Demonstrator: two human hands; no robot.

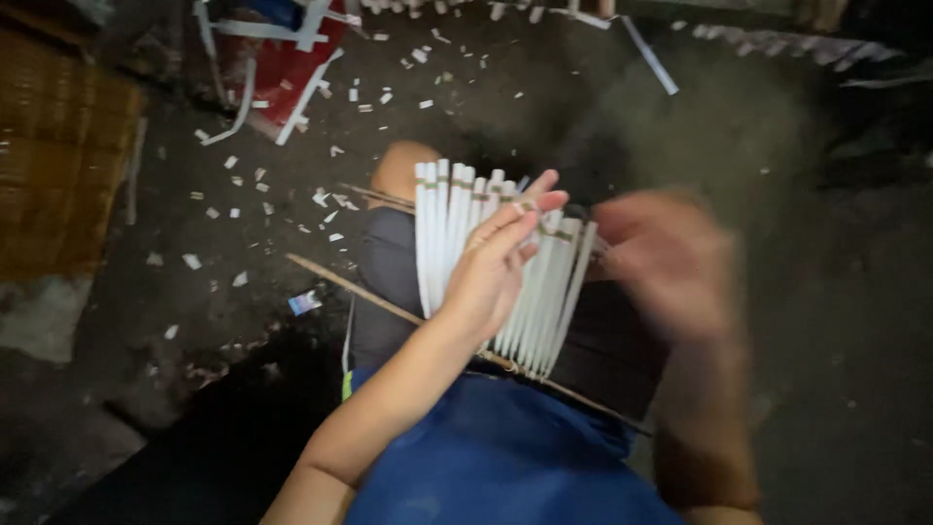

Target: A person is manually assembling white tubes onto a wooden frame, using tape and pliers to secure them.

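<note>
Fingers (525, 219) of the left hand (491, 277) clamp a fan of white sticks (442, 228) over the lap, while the blurred right hand (671, 262), grip unclear, hovers just right; a loosened hold could spill them onto the littered floor (233, 204).
</note>
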